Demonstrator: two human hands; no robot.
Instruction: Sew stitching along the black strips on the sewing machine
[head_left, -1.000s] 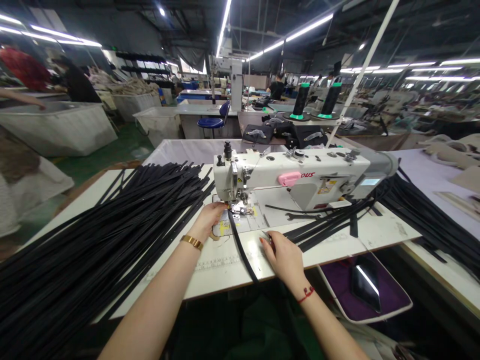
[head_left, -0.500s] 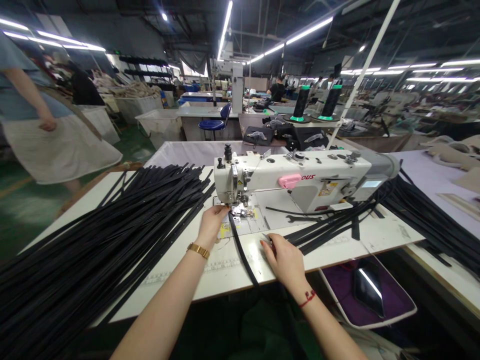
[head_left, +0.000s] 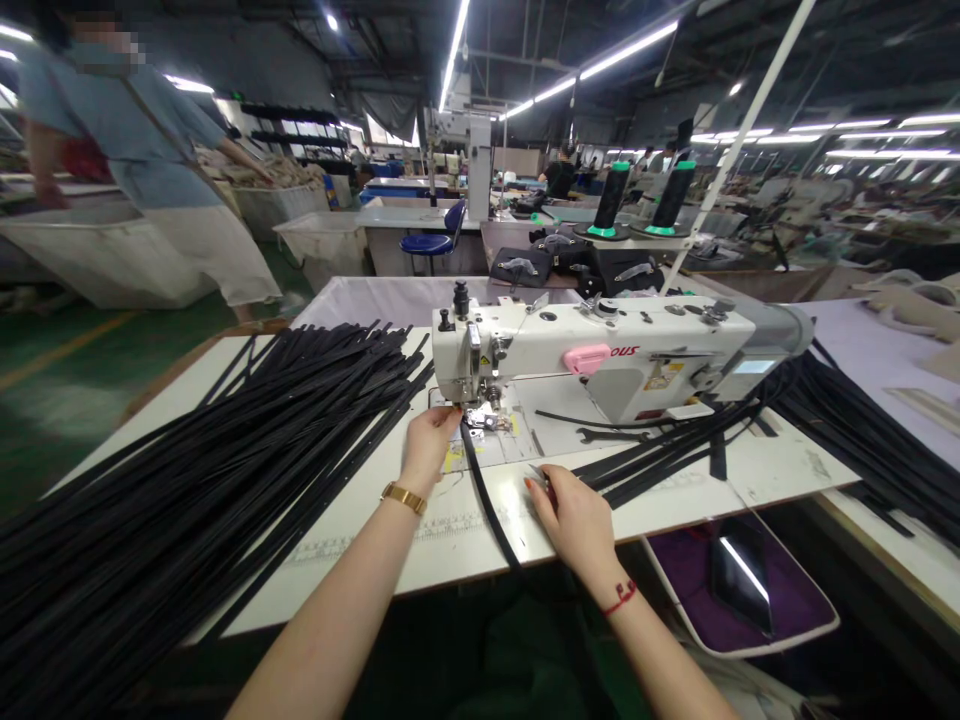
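A white sewing machine (head_left: 525, 340) stands on the worktable. One black strap (head_left: 486, 500) runs from under its presser foot toward me and drops over the table's front edge. Beside the foot, my left hand (head_left: 427, 445) is closed, its thumb and forefinger pinching the strap's edge at the needle area. My right hand (head_left: 576, 510) rests on the tabletop to the right of the strap, with fingers curled round a small tool. Only a pointed metal tip (head_left: 537, 470) of that tool shows; it looks like thread snips, mostly hidden by the hand.
A large heap of black straps (head_left: 225, 450) covers the table's left side. More straps (head_left: 675, 455) and a wrench (head_left: 611, 436) lie at right. A phone (head_left: 739, 575) sits on a purple tray below. Two thread cones (head_left: 613, 200) stand behind; a person (head_left: 157, 170) is at far left.
The person at far left has moved to the right. My view has shifted slightly; both hands and the strap stay in nearly the same place.
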